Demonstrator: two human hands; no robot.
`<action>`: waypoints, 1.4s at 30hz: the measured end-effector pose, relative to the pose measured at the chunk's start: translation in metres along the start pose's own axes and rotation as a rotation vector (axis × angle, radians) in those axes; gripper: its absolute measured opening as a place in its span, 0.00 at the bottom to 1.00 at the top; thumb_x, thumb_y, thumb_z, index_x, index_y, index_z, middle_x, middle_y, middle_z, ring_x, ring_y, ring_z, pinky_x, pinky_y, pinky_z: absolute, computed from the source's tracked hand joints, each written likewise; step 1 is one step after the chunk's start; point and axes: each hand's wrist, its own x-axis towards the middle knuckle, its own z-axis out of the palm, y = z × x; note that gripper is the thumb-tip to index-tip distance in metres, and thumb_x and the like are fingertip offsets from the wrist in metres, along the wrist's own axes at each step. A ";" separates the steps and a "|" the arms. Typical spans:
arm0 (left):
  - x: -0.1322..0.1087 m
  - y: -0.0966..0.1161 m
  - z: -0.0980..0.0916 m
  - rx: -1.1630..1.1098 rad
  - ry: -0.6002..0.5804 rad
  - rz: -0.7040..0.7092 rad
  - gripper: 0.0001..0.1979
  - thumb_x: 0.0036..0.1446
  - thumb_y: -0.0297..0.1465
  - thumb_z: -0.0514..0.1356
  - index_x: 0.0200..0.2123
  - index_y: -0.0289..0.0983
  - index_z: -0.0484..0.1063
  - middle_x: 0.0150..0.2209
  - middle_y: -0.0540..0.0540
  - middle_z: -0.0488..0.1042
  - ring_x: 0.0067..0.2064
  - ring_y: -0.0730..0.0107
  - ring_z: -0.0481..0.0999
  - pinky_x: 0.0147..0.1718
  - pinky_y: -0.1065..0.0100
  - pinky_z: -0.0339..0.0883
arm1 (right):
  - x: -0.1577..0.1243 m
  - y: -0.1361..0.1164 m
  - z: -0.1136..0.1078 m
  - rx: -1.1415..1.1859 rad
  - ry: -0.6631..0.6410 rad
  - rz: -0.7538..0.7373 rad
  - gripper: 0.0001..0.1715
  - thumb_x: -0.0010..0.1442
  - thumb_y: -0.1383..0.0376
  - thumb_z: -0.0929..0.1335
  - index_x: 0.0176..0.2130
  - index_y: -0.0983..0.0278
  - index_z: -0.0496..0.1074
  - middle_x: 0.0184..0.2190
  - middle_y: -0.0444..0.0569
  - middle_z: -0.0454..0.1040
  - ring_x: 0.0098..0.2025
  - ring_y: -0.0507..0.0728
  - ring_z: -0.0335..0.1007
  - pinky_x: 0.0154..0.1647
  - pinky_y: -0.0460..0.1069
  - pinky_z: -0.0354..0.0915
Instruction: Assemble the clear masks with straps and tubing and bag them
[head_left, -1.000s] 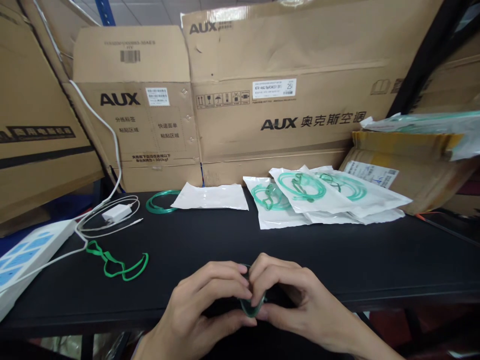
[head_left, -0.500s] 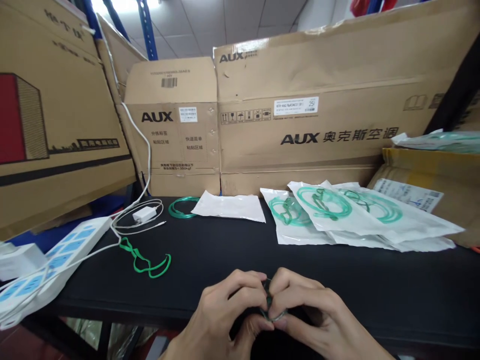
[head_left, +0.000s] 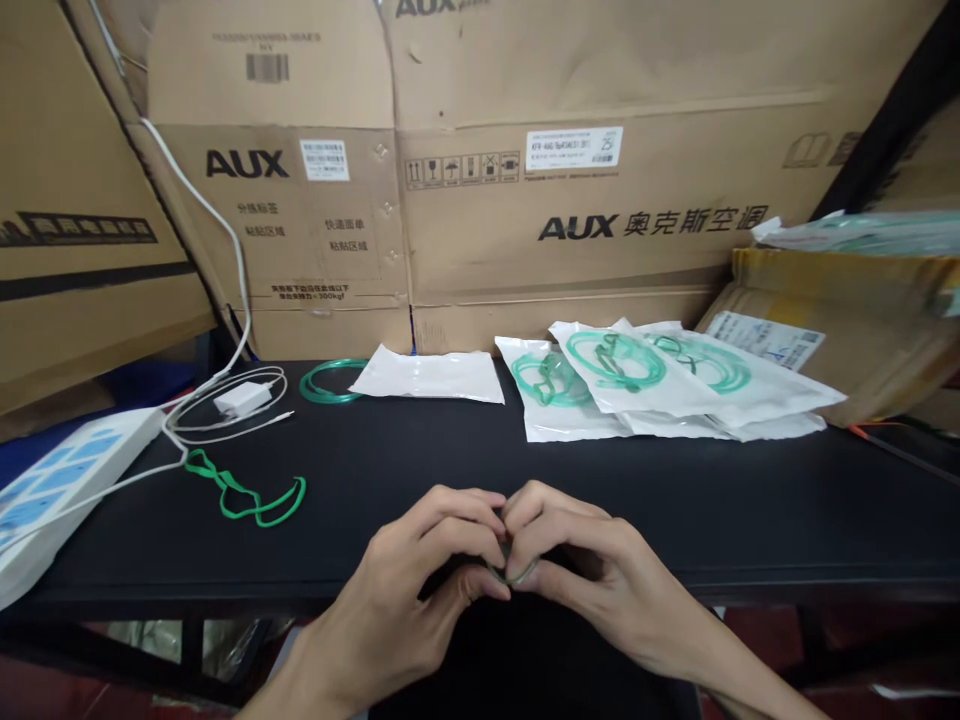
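At the front edge of the table, my left hand (head_left: 435,560) and my right hand (head_left: 577,555) meet with their fingertips nearly together. Between them they pinch a small, clear greenish curved piece (head_left: 523,574). Most of that piece is hidden by the fingers, so its exact kind does not show. Left of my hands, a bright green elastic strap (head_left: 251,497) lies loose on the tabletop. Farther back rests a coil of green tubing (head_left: 330,384), partly tucked beneath a white pouch (head_left: 431,376).
Several white pouches with coiled green tubing (head_left: 622,365) lie overlapped at the back right, beside a cardboard box (head_left: 862,330). A power strip (head_left: 82,465) and a white charger (head_left: 244,400) with its cable occupy the left. Large cardboard sheets (head_left: 600,260) stand along the back.
The camera view has tilted down and shifted, so the table's items sit higher and farther left. Both hands still pinch the small clear piece together.
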 end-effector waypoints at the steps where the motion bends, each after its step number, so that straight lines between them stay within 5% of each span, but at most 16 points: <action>1: -0.001 -0.001 0.000 0.001 -0.004 -0.004 0.10 0.68 0.19 0.62 0.47 0.40 0.73 0.48 0.46 0.78 0.60 0.65 0.77 0.62 0.70 0.70 | 0.000 0.000 0.000 0.001 0.010 -0.006 0.05 0.70 0.67 0.74 0.38 0.61 0.81 0.37 0.46 0.77 0.43 0.55 0.73 0.48 0.50 0.68; 16: -0.001 -0.001 -0.001 -0.066 -0.013 -0.034 0.10 0.68 0.18 0.62 0.44 0.40 0.74 0.44 0.47 0.78 0.56 0.62 0.79 0.56 0.65 0.74 | -0.004 0.003 0.001 0.010 0.006 -0.038 0.03 0.66 0.69 0.76 0.39 0.61 0.83 0.37 0.46 0.77 0.40 0.54 0.74 0.44 0.50 0.69; 31: 0.005 0.010 -0.004 -0.268 -0.052 -0.314 0.11 0.70 0.20 0.60 0.37 0.41 0.74 0.40 0.50 0.76 0.47 0.67 0.78 0.46 0.70 0.71 | -0.003 0.003 0.000 0.119 0.000 0.013 0.06 0.66 0.66 0.76 0.42 0.55 0.86 0.39 0.44 0.72 0.40 0.52 0.73 0.40 0.48 0.70; 38: 0.001 0.003 -0.003 -0.184 -0.013 -0.244 0.12 0.69 0.18 0.60 0.39 0.42 0.75 0.45 0.49 0.74 0.51 0.67 0.78 0.48 0.71 0.71 | -0.001 0.000 0.002 0.077 0.025 0.060 0.02 0.67 0.65 0.76 0.40 0.57 0.83 0.41 0.45 0.73 0.43 0.54 0.72 0.47 0.50 0.68; 42: -0.003 -0.002 -0.003 -0.087 0.011 -0.150 0.13 0.70 0.18 0.60 0.42 0.43 0.76 0.48 0.48 0.73 0.57 0.66 0.75 0.55 0.69 0.69 | -0.003 0.005 0.003 0.150 0.072 0.084 0.15 0.65 0.65 0.78 0.50 0.53 0.79 0.46 0.45 0.73 0.48 0.55 0.73 0.51 0.51 0.67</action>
